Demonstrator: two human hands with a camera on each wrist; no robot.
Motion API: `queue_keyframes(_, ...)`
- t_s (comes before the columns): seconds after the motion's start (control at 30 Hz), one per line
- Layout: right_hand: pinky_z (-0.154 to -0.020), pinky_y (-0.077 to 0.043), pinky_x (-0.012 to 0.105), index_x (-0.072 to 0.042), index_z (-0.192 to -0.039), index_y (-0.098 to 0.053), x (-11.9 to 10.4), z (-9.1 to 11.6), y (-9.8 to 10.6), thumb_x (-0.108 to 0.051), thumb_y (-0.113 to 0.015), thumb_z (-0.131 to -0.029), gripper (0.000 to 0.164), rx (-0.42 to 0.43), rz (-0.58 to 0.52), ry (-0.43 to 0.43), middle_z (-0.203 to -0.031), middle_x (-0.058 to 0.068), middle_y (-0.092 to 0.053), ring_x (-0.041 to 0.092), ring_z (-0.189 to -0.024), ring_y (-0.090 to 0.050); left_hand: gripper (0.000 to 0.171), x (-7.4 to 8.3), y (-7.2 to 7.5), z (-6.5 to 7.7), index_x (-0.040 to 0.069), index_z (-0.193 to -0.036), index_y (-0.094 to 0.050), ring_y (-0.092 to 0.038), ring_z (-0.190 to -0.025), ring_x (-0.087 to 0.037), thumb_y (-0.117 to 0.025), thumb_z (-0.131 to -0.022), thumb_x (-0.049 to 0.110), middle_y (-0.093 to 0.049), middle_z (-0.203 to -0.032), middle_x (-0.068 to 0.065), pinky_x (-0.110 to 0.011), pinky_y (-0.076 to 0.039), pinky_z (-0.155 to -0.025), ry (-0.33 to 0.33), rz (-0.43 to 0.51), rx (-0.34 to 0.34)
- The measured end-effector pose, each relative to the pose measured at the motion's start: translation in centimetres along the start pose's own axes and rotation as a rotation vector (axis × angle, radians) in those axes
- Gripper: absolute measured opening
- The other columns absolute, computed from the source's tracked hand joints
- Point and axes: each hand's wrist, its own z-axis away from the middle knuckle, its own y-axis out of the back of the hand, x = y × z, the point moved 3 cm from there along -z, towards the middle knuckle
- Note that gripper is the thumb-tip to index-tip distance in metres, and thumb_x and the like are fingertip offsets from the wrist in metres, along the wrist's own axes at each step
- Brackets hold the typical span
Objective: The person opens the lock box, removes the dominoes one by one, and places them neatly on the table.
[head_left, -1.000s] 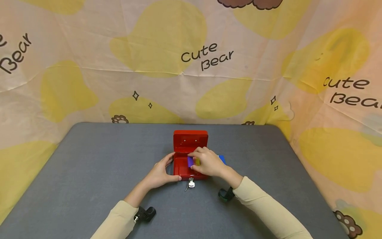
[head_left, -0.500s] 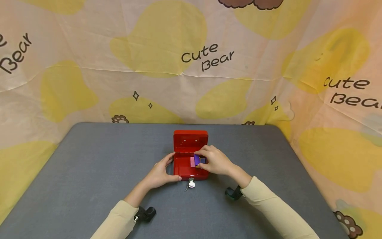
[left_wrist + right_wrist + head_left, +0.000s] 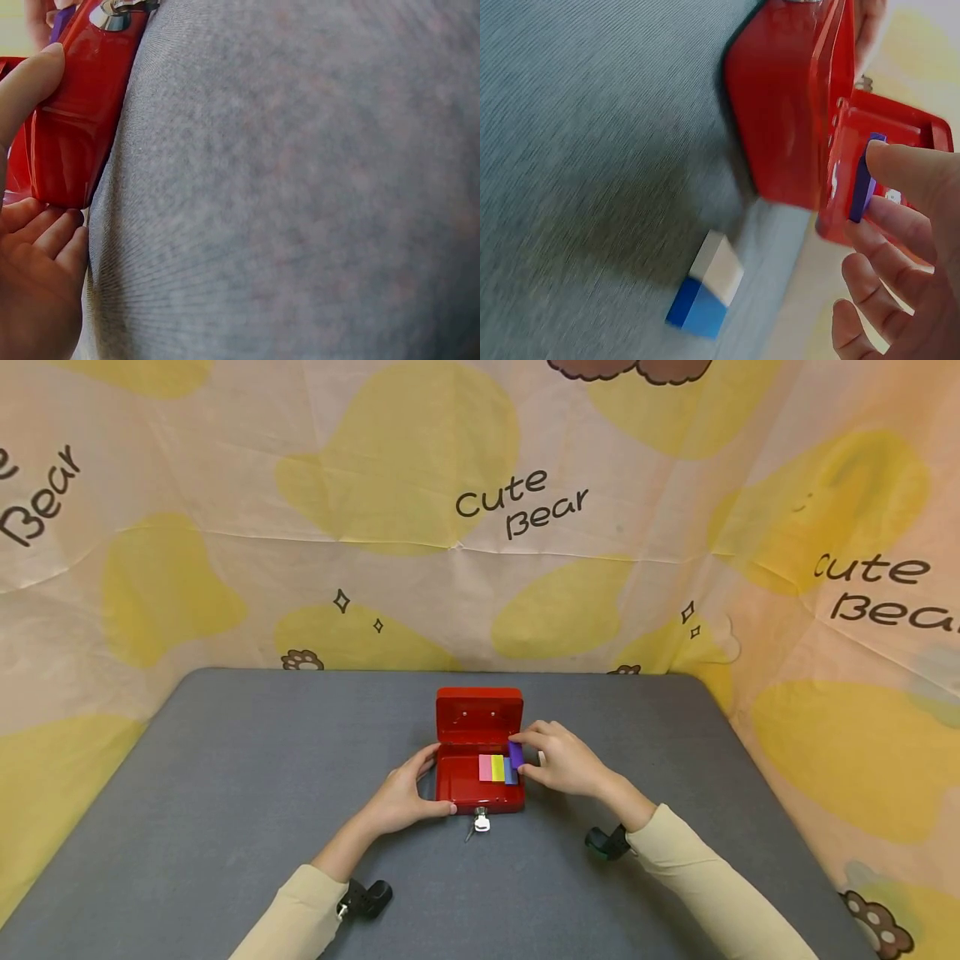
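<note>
A red metal cash box (image 3: 456,777) stands on the table with its lid (image 3: 478,714) raised. My left hand (image 3: 401,793) grips its left end, thumb at the front corner and fingers at the back; the left wrist view shows that thumb on the rim. My right hand (image 3: 566,760) pinches a thin purple block (image 3: 515,754) between thumb and fingertips, over the box's right end. Inside, side by side, lie a pink block (image 3: 485,767), a yellow block (image 3: 497,767) and a blue block (image 3: 510,772), the last partly overlapped by the purple one.
Keys (image 3: 482,821) hang from the lock at the box's front. On the table right of the box, the right wrist view shows a white-and-blue block (image 3: 699,304), mostly hidden by my right hand in the head view. A printed cloth (image 3: 420,527) hangs behind the grey table (image 3: 300,735).
My right hand has carried the purple block rightward from the middle of the box to its right end, uncovering the pink, yellow and blue blocks. The left hand and box have stayed put.
</note>
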Motion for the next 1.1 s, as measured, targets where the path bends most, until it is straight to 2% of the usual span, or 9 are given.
queue_keyframes(0.27, -0.078, -0.05, 0.033, -0.011, -0.117, -0.063, 1.7, 1.1, 0.6, -0.021, -0.072, -0.079, 0.041, 0.017, -0.015, -0.013, -0.107, 0.004, -0.061, 0.019, -0.096, -0.053, 0.095, -0.2, -0.1, -0.1, 0.013, -0.14, -0.034, -0.044, -0.127, -0.029, -0.084, -0.063, 0.035, -0.039, -0.142, -0.012, -0.042, -0.042, -0.098, -0.006, 0.004, 0.004)
queue_keyframes(0.47, -0.078, -0.05, 0.032, -0.011, -0.119, -0.062, 3.1, 1.7, 0.7, -0.021, -0.072, -0.079, 0.042, -0.002, -0.032, -0.058, -0.108, 0.004, -0.061, 0.019, -0.096, -0.053, 0.094, -0.1, -0.1, 0.0, 0.013, -0.141, -0.034, -0.044, -0.127, -0.029, -0.083, -0.063, 0.035, -0.04, -0.142, -0.011, -0.043, -0.045, -0.096, 0.01, 0.003, 0.001)
queue_keyframes(0.7, -0.082, -0.049, 0.039, -0.008, -0.119, -0.062, 4.4, 2.6, 0.6, -0.019, -0.072, -0.079, 0.043, 0.014, -0.04, -0.052, -0.109, 0.007, -0.061, 0.023, -0.097, -0.053, 0.094, -0.2, -0.1, 0.0, 0.012, -0.14, -0.034, -0.044, -0.127, -0.03, -0.083, -0.063, 0.033, -0.04, -0.142, -0.012, -0.044, -0.044, -0.096, 0.006, 0.01, 0.005)
queue_keyframes(1.1, -0.084, -0.048, 0.043, -0.006, -0.118, -0.062, 5.8, 3.6, 0.2, -0.016, -0.072, -0.078, 0.042, 0.031, -0.039, -0.062, -0.109, 0.011, -0.061, 0.026, -0.098, -0.054, 0.094, -0.3, 0.0, 0.1, 0.011, -0.141, -0.034, -0.044, -0.127, -0.029, -0.083, -0.063, 0.033, -0.04, -0.142, -0.013, -0.044, -0.044, -0.096, -0.005, 0.013, 0.01)
